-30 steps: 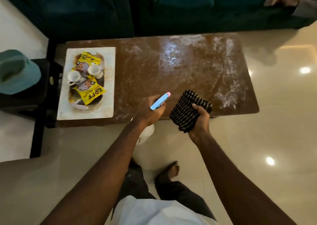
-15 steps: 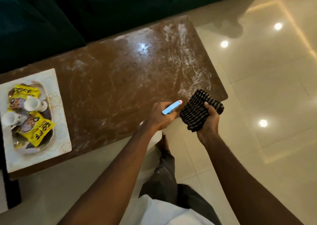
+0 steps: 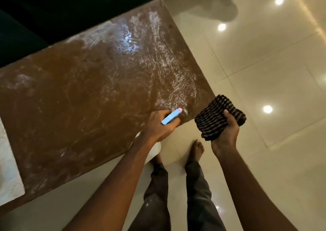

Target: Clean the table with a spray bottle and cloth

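Note:
The brown table (image 3: 84, 96) runs from the left edge to the upper middle, its right half streaked with white smears. My left hand (image 3: 159, 126) grips a spray bottle (image 3: 171, 116) at the table's near right corner; only its blue head with a pink nozzle tip shows clearly, pointing toward the smeared area, and the white body is mostly hidden under my hand. My right hand (image 3: 225, 133) holds a bunched dark striped cloth (image 3: 217, 117) above the floor, just off the table's right end.
A white tray (image 3: 8, 174) pokes in at the left edge of the table. A dark sofa (image 3: 53, 10) lies behind the table. Glossy cream floor tiles (image 3: 264, 63) spread to the right. My bare feet (image 3: 197, 149) stand by the table's near corner.
The view has swung right and closer to the table's right end; the tray with cups has slid nearly out of sight. Both hands keep their hold on the bottle and cloth.

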